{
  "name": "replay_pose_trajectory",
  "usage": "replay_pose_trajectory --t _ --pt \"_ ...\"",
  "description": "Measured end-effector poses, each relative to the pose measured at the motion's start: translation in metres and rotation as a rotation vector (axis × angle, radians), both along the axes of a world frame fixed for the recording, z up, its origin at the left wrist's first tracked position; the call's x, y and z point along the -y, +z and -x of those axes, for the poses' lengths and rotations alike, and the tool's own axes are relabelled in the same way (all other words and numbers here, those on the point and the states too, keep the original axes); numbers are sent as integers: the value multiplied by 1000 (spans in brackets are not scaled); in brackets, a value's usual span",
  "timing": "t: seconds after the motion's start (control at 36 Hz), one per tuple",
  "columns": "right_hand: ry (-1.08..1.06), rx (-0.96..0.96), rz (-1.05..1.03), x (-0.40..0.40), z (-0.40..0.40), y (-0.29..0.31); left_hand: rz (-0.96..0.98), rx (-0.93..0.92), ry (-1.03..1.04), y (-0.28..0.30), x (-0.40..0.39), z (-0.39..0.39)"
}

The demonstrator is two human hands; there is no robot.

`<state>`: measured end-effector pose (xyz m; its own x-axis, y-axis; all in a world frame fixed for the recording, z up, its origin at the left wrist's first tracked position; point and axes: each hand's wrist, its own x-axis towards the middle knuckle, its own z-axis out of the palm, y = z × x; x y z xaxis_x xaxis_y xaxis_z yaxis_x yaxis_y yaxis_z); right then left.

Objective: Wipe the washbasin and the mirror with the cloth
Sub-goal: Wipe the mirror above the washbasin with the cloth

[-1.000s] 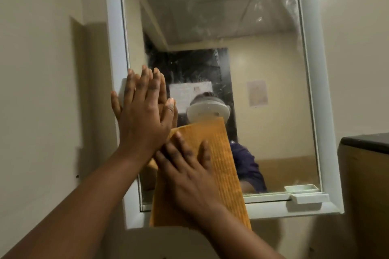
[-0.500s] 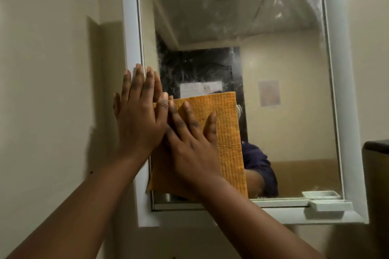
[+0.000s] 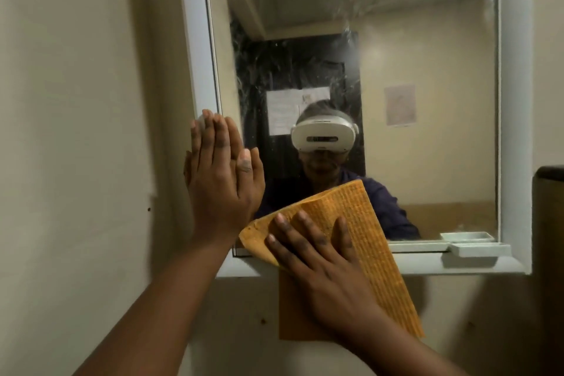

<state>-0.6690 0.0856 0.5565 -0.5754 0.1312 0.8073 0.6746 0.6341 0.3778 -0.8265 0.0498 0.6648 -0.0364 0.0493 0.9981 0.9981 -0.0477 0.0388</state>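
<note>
The mirror point(image 3: 396, 40) in its white frame point(image 3: 195, 40) fills the upper view; streaks and smears show on the upper glass. My left hand point(image 3: 221, 180) lies flat with straight fingers against the mirror's left edge and frame. An orange ribbed cloth point(image 3: 366, 223) is spread over the mirror's lower left corner and hangs down past the frame onto the wall. My right hand point(image 3: 320, 265) presses it flat with spread fingers, over the bottom frame. The washbasin is out of view.
A small white soap tray point(image 3: 476, 249) sits on the frame's ledge at the lower right. A dark-topped cabinet edge point(image 3: 549, 192) stands at the far right. The cream wall point(image 3: 76, 131) has a corner to the left.
My right hand has slid the cloth down from mid-glass to the mirror's bottom edge, its top corner now folded. My left hand stays flat at the left frame. The view shifted down.
</note>
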Motion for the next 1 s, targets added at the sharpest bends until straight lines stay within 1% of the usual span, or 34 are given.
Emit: replay_pose_trajectory --t 0.08,0.28,0.36,0.47,0.53,0.72,0.92,1.0 --pt "-30 48 15 0 -11 -16 7 18 13 -27 0 -2" --pt "9 58 85 4 -23 -14 54 141 -25 -87 3 -11" --pt "-21 30 132 0 -44 -21 113 189 1 -108 5 -20" --pt "-60 -64 208 -2 -78 -29 231 247 78 -128 2 -35" --pt "-46 -108 233 -2 -87 -30 271 238 111 -136 -1 -40" --pt "-75 -233 297 2 -105 -30 300 161 123 -153 -11 -61" --pt "-109 -287 236 6 -108 -29 358 23 72 -162 -13 -90" --pt "-106 -303 258 7 -110 -32 388 -61 52 -168 -16 -106"
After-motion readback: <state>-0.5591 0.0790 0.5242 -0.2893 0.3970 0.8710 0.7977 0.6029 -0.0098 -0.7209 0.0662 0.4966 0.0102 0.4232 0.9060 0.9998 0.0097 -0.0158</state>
